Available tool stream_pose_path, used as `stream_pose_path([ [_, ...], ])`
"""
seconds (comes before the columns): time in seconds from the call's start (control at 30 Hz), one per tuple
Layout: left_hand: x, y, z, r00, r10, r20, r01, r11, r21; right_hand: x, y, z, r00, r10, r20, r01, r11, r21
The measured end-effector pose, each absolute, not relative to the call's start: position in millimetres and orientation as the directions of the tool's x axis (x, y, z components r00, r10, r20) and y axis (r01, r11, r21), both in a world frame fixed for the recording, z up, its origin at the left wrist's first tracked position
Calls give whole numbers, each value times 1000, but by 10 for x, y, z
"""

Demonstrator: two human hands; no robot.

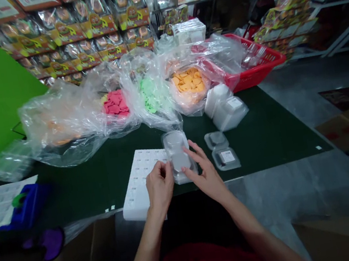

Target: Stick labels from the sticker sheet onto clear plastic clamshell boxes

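Observation:
A clear plastic clamshell case (178, 155) lies open on the dark green table (270, 133), just above the near edge. My left hand (159, 187) pinches its left side with curled fingers. My right hand (205, 172) holds its right side, fingers spread along the edge. Under my left hand lies a white sheet of small labels (136, 181). To the right sits another open clear case (222, 150) with a label in its lower half. A stack of white cases (225, 107) stands behind it.
Clear bags hold pink discs (115, 104), green discs (151, 94) and orange discs (188, 80) at the back. A red basket (261, 63) stands at the back right. A blue tool (26, 206) rests on the left. Boxed toys (78, 26) are stacked behind.

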State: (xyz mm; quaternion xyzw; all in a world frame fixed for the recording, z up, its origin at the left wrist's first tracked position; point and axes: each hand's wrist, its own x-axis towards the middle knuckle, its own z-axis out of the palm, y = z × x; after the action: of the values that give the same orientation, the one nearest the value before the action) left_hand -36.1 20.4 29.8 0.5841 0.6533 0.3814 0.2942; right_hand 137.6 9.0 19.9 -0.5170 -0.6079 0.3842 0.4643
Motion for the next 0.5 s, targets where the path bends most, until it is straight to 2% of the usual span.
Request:
stream_pose_path([
  [0.1, -386, 259, 117, -171, 982, 76, 459, 11, 888, 1451, 112, 114, -20, 993, 115, 273, 116, -955],
  [0.2, -312, 267, -50, -112, 993, -41, 327, 76, 942, 1472, 106, -12, -70, 996, 50, 220, 65, -973],
  [0.3, -275, 196, -136, -91, 987, -130, 289, 151, 945, 1485, 64, -65, -58, 997, 42, 187, 53, -981],
  [0.4, -562, 140, -179, -142, 989, 32, 400, 28, 916, 1596, -94, 34, 76, 994, 83, 174, 69, -982],
  [0.47, -965, 124, -239, -109, 982, 157, 578, -65, 813, 1687, -267, 102, 166, 980, 111, 178, 81, -981],
  [0.5, -1198, 111, -285, -38, 987, 157, 662, -93, 744, 1709, -363, 103, 170, 981, 96, 182, 64, -981],
])
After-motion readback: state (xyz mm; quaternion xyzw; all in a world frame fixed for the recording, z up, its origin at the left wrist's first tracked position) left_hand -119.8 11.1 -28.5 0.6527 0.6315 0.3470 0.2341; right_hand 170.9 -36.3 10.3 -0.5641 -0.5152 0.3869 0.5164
